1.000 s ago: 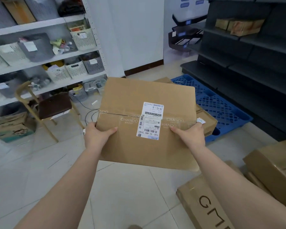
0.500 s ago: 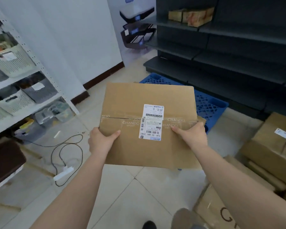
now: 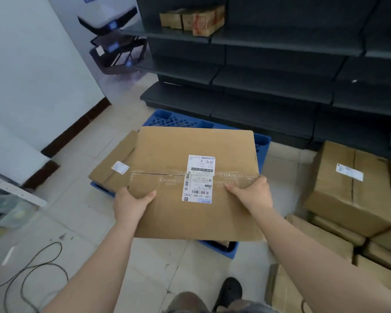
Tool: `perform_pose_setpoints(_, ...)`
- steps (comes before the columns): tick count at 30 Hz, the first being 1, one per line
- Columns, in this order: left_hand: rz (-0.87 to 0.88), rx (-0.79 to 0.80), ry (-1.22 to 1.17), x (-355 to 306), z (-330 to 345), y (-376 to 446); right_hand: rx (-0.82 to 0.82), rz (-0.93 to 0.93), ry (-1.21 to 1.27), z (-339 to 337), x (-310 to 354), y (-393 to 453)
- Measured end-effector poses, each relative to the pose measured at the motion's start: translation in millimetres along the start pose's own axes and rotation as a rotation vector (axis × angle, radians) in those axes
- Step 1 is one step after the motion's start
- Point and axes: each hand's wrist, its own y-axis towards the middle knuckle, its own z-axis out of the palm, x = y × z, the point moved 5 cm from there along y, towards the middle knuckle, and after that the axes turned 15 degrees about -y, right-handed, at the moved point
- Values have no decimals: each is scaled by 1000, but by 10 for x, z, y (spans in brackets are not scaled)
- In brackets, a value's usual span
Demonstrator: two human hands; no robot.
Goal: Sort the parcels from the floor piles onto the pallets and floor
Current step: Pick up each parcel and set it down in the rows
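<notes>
While a black cable (image 3: 32, 267) loops over the floor tiles at far left, one labelled parcel (image 3: 113, 168) already lies on the blue pallet (image 3: 262, 138). Above it, the left hand (image 3: 129, 205) grips the near-left edge of a flat CHANDO-taped carton (image 3: 167, 154), thumb on top; the right hand (image 3: 253, 195) clasps its right side the same way, holding it over the pallet, not yet set down. Further right, a floor pile of brown boxes (image 3: 348, 188) waits unsorted below the dark shelving (image 3: 280, 91), so I judge most of the sorting remains.
</notes>
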Motion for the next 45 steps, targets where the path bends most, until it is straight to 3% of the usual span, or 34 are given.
perform_pose_setpoints(11, 19, 223, 31, -720, 1092, 1476, -53, 142, 24, -33, 518, 1180)
perform_pose_setpoints(17, 59, 366, 100, -1112, 1933, 2322, -71, 233, 60, 9, 685, 1945)
perform_pose_setpoints(22, 80, 387, 158, -1219, 2772, 2864, -85, 273, 67, 197, 622, 2805)
perform_pose_setpoints(37, -11, 392, 355, -341, 5441, 4119, 29, 360, 91, 1426, -397, 5598)
perform_pose_setpoints(45, -41, 421, 318, 488, 6226, 4517, -4, 375, 63, 2103, -941, 6325)
